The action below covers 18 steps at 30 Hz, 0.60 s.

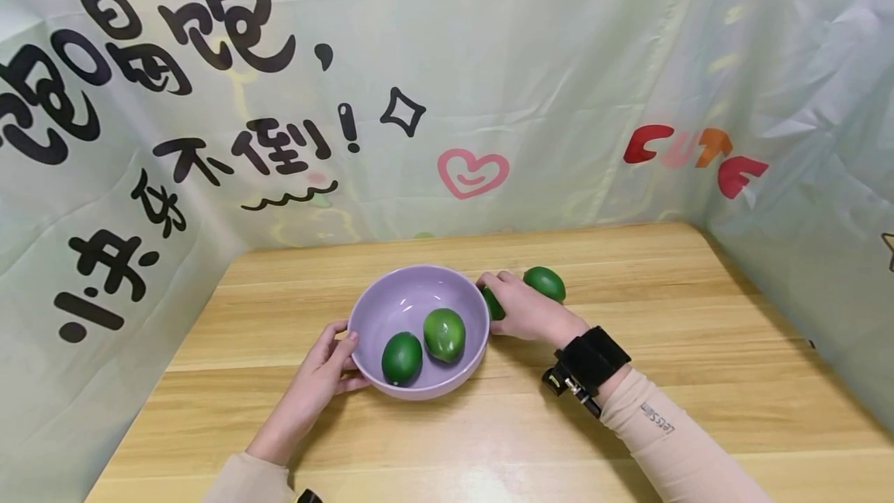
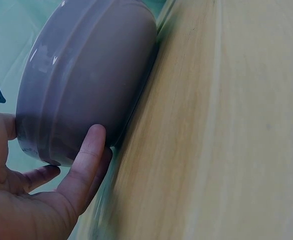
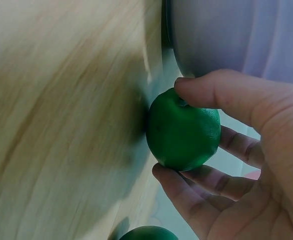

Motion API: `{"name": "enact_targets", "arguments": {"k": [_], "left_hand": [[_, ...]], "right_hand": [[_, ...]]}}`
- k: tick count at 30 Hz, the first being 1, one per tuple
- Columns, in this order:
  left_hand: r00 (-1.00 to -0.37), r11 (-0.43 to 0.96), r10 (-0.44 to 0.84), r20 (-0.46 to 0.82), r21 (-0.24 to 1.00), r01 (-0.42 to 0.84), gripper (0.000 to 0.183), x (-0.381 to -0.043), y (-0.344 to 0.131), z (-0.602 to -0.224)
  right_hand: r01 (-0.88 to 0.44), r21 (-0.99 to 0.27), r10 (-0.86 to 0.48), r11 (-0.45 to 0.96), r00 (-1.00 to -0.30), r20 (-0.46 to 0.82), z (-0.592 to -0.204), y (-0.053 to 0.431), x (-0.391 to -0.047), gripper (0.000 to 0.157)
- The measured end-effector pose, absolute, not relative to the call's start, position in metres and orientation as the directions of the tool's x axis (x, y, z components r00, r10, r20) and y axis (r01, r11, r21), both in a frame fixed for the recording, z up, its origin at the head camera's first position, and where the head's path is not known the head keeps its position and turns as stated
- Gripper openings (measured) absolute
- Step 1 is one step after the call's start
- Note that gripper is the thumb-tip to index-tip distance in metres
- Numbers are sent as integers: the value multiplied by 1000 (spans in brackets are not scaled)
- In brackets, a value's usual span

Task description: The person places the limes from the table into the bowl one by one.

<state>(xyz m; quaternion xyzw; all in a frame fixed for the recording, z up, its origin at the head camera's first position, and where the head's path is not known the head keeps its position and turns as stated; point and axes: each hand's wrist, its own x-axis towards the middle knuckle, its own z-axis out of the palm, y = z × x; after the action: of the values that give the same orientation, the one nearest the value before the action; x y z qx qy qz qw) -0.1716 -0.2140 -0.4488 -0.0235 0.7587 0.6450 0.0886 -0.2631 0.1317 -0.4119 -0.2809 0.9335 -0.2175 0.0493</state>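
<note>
A lilac bowl [image 1: 422,392] stands on the wooden table with two limes inside, a darker one [image 1: 401,359] at its left and a lighter one [image 1: 444,334] beside it. My left hand [image 1: 323,367] holds the bowl's left side, thumb at the rim and fingers against the outer wall [image 2: 99,70]. Just past the bowl's right side, my right hand [image 1: 522,310] pinches a dark green lime [image 3: 184,132] between thumb and fingers, low over the table. The bowl hides part of this lime in the head view.
Behind my right hand another lime [image 1: 545,284] lies on the table [image 1: 670,317]. Printed cloth [image 1: 545,84] with black characters and a pink heart hangs along the back and both sides. A black strap [image 1: 594,359] with a small device circles my right wrist.
</note>
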Motion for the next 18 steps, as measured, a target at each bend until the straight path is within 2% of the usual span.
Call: {"name": "enact_targets", "arguments": {"k": [18], "left_hand": [[-983, 160, 76, -167, 975, -153, 41, -172, -214, -449]], "right_hand": [[-487, -438, -534, 756, -845, 17, -409, 137, -264, 58]]}}
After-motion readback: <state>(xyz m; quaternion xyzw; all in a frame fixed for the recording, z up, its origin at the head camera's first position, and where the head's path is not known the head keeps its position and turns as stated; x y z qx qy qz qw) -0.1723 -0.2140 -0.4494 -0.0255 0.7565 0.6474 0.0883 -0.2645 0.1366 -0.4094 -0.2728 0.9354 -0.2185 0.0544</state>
